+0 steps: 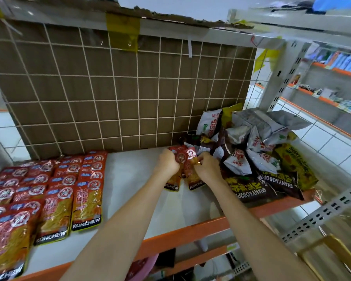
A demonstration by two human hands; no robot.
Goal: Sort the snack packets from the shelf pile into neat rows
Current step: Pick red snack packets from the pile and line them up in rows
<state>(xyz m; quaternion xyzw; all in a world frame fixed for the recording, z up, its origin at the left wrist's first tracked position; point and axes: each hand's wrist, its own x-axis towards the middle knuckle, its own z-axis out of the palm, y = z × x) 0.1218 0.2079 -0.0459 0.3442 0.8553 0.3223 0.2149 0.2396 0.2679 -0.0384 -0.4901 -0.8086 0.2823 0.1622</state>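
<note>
Red Konchew snack packets (187,171) are gripped by both hands just left of the pile. My left hand (167,162) closes on the left packet, and my right hand (208,168) on the right one. To their right, a jumbled pile of snack packets (257,151) in silver, white, dark brown and yellow fills the shelf's right end. Overlapping rows of the same red packets (49,191) lie flat at the left of the white shelf (134,199).
A cardboard back panel behind a white wire grid (120,94) closes the shelf's rear. The shelf has an orange front edge (190,232). Another stocked shelf unit (328,88) stands to the right, and a perforated metal upright (322,213) juts out at lower right.
</note>
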